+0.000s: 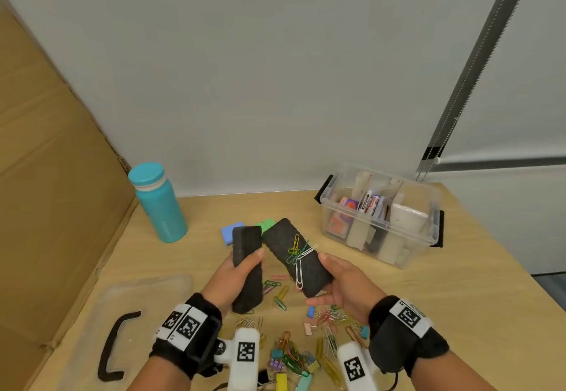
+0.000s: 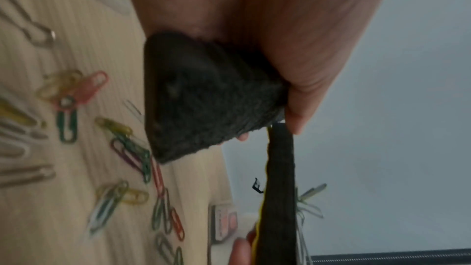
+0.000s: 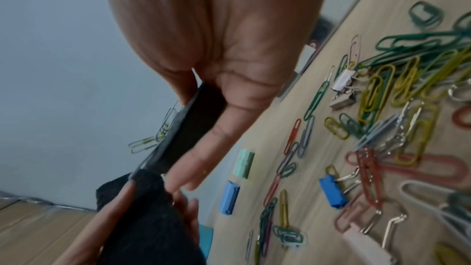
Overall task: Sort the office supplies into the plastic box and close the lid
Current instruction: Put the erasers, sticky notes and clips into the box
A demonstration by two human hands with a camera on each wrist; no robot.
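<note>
My left hand point(image 1: 235, 271) grips a black felt eraser point(image 1: 247, 268) upright above the table; the left wrist view shows its end face point(image 2: 203, 100) in my palm. My right hand point(image 1: 340, 280) holds a second black eraser point(image 1: 295, 256), thumb on one edge and fingers under it. Several paper clips point(image 1: 296, 252) cling to that eraser's top face. The two erasers lean toward each other at their far ends. The clear plastic box point(image 1: 381, 216) stands open at the back right, holding supplies. Its clear lid point(image 1: 131, 323) with a black handle lies at the front left.
Coloured paper clips and binder clips point(image 1: 306, 338) are strewn over the wooden table near me. A blue eraser point(image 1: 229, 233) and a green one point(image 1: 267, 224) lie behind the black erasers. A teal bottle point(image 1: 157, 202) stands back left by a cardboard sheet point(image 1: 52, 176).
</note>
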